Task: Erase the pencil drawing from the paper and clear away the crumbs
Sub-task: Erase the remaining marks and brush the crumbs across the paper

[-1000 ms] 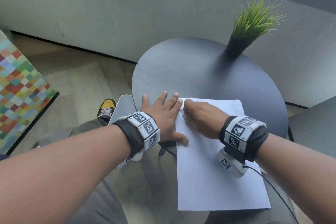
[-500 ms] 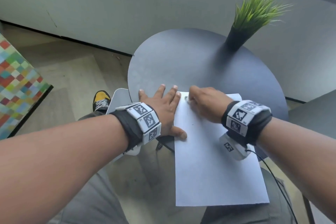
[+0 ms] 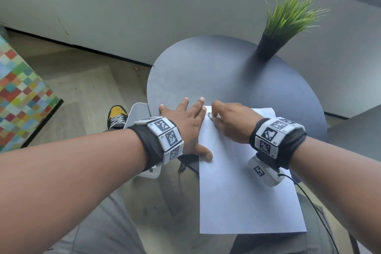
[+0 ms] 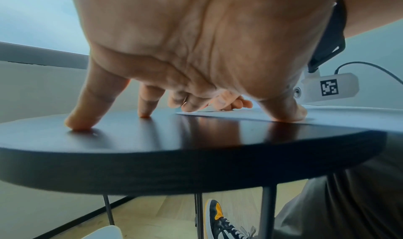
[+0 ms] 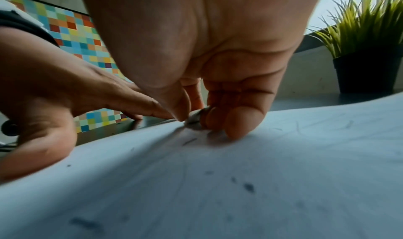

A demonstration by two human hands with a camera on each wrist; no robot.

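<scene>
A white sheet of paper lies on the round dark table, its near part hanging over the table's edge. My left hand lies flat with spread fingers, partly on the table and with its thumb on the paper's left edge. My right hand has its fingers curled and pinches a small grey eraser against the paper near its far left corner. Dark crumbs and faint pencil marks are scattered on the sheet.
A potted green grass plant stands at the table's far right. A white chair seat and a yellow-and-black shoe are below the table's left edge. A multicoloured checkered surface sits at the far left.
My right hand with the eraser has shifted slightly along the paper's top left corner. The left hand stays pressed in place; the head view has tilted a little.
</scene>
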